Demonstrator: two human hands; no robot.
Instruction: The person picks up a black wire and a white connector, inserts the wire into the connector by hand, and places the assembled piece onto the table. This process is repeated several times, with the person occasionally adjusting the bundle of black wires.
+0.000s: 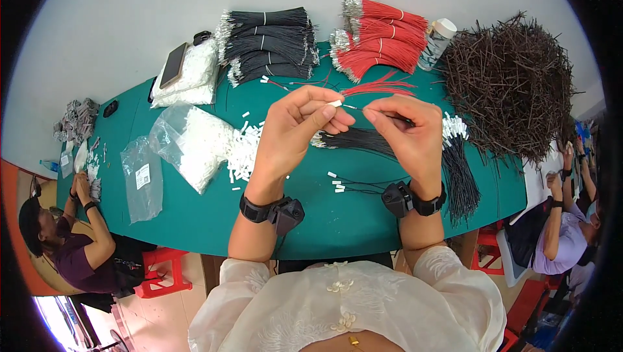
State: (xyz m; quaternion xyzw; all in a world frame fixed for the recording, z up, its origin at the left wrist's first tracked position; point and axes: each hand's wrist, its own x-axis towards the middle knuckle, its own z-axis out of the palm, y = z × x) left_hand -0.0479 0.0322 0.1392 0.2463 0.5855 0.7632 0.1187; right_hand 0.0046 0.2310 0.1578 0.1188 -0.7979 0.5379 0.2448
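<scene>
The left hand (295, 125) pinches a small white connector housing (335, 103) at its fingertips, raised above the green table (195, 222). The right hand (407, 133) pinches a thin wire (354, 107), its tip seemingly just at the housing. Below lie black wire bundles (363, 141). A clear bag (195, 144) spills white housings (243, 154); a brown wire heap (513, 83) fills the right corner.

Green table (195, 222), red wires (379, 44), black wires (269, 44), white connectors (243, 151).
</scene>
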